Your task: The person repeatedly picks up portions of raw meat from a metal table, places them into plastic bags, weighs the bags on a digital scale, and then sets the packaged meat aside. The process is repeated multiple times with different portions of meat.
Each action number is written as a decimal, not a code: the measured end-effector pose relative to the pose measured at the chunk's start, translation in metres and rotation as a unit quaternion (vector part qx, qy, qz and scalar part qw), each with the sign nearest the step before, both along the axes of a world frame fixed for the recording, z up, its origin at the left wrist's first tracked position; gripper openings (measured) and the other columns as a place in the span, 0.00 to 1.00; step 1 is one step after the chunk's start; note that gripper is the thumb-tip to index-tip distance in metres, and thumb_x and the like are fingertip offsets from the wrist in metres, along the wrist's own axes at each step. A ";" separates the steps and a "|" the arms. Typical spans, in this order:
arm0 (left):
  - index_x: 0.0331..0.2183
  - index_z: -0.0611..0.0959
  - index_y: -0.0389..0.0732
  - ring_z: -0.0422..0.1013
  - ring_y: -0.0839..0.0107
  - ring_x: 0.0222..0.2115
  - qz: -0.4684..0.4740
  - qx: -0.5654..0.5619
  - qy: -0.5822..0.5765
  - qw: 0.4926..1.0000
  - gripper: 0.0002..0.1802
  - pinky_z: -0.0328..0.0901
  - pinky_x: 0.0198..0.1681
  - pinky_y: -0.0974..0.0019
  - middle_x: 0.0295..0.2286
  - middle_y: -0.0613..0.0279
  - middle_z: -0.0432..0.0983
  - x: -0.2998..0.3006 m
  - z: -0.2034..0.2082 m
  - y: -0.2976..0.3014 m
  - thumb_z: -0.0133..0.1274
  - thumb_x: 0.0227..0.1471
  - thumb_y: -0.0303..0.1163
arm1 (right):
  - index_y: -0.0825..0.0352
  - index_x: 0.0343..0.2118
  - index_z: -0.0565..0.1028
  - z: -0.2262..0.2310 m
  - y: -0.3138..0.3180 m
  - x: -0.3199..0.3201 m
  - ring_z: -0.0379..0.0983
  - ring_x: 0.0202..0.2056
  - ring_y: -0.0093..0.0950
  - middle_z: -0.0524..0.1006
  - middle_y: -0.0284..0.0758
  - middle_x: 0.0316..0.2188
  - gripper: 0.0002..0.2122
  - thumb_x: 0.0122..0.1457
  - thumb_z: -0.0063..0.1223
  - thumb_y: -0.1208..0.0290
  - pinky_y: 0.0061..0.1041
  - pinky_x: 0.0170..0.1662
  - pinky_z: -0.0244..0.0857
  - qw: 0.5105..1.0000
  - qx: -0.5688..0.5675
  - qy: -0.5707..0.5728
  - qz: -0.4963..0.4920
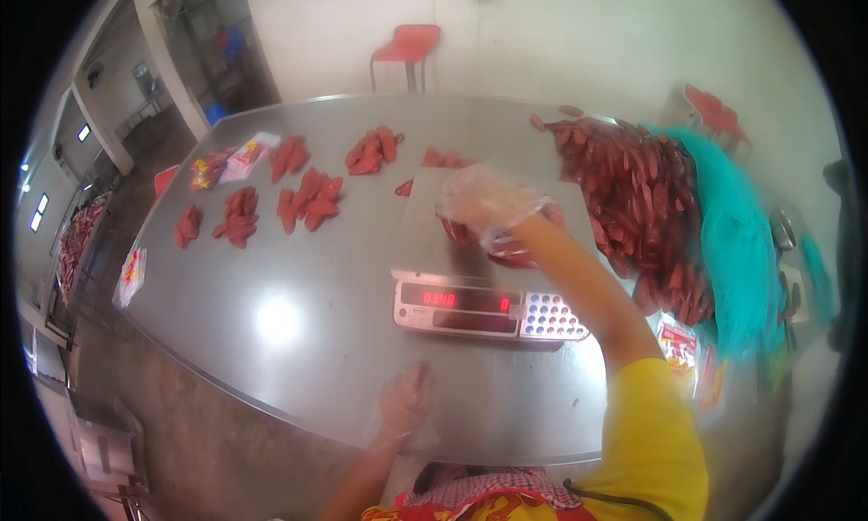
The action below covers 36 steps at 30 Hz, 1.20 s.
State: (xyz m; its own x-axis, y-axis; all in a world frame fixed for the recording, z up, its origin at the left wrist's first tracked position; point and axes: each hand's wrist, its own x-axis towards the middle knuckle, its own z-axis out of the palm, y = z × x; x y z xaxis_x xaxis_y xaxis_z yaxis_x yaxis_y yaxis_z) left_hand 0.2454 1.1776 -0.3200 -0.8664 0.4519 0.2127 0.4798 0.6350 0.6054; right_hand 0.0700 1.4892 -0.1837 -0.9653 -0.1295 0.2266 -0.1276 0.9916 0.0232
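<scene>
My right hand [488, 200], in a clear plastic glove, is over the pale platform [425, 227] of a digital scale. Short red sausages [515, 256] lie on the platform under and beside it. Motion smears its fingers, so their grip on any sausage cannot be made out. Below the platform, the scale's front panel [461, 306] has lit red digits and a keypad. My left hand [405, 403], also in clear plastic, rests near the table's front edge with its fingers loosely curled and nothing seen in them.
Small sausage clusters [312, 200] stand across the left of the metal table [226, 340]. A large sausage heap [624, 195] lies at the right against teal netting [737, 241]. Printed plastic packets [244, 159] sit far left; more packets [678, 345] lie right. A red stool [411, 46] stands behind.
</scene>
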 end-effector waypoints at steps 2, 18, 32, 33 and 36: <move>0.36 0.81 0.43 0.75 0.50 0.22 -0.008 0.004 0.041 0.999 0.09 0.69 0.26 0.50 0.21 0.51 0.77 -0.002 -0.004 0.000 0.57 0.54 0.35 | 0.64 0.37 0.81 -0.028 -0.032 -0.016 0.77 0.41 0.39 0.80 0.43 0.37 0.12 0.51 0.53 0.67 0.38 0.46 0.71 0.994 -0.083 -0.026 -0.064; 0.38 0.82 0.40 0.75 0.46 0.28 -0.038 -0.025 0.009 0.999 0.11 0.68 0.33 0.49 0.28 0.48 0.78 -0.005 -0.008 0.001 0.52 0.55 0.35 | 0.69 0.38 0.75 -0.048 -0.060 0.237 0.74 0.41 0.46 0.76 0.48 0.38 0.11 0.60 0.47 0.67 0.44 0.46 0.66 0.958 -0.266 -0.039 0.103; 0.34 0.82 0.40 0.73 0.53 0.22 -0.006 -0.027 0.205 0.978 0.07 0.68 0.27 0.57 0.22 0.53 0.77 0.003 -0.014 0.005 0.57 0.53 0.32 | 0.71 0.31 0.77 -0.137 0.231 0.239 0.76 0.38 0.50 0.78 0.49 0.31 0.09 0.58 0.49 0.71 0.48 0.46 0.69 0.933 -0.102 -0.025 -0.345; 0.35 0.82 0.40 0.74 0.54 0.23 -0.003 -0.020 0.110 0.994 0.08 0.69 0.28 0.57 0.23 0.53 0.78 0.009 -0.017 0.000 0.57 0.54 0.33 | 0.71 0.33 0.77 -0.156 0.226 0.233 0.76 0.40 0.48 0.78 0.50 0.32 0.09 0.57 0.50 0.71 0.46 0.46 0.69 0.936 -0.091 0.080 -0.331; 0.38 0.83 0.38 0.77 0.57 0.25 0.002 0.002 -0.067 0.998 0.11 0.71 0.30 0.59 0.25 0.51 0.80 0.032 -0.017 -0.018 0.57 0.54 0.34 | 0.71 0.32 0.78 -0.172 0.231 0.225 0.77 0.39 0.46 0.78 0.48 0.33 0.09 0.58 0.48 0.71 0.43 0.46 0.70 0.950 -0.084 0.100 -0.283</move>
State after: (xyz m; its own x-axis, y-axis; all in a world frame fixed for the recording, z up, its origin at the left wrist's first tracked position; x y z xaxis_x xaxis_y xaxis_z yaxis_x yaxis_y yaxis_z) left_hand 0.2777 1.1599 -0.3366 -0.8887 0.4481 0.0967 0.3920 0.6334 0.6671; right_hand 0.2951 1.7207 -0.3553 -0.8047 0.4518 0.3853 0.4177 0.8919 -0.1734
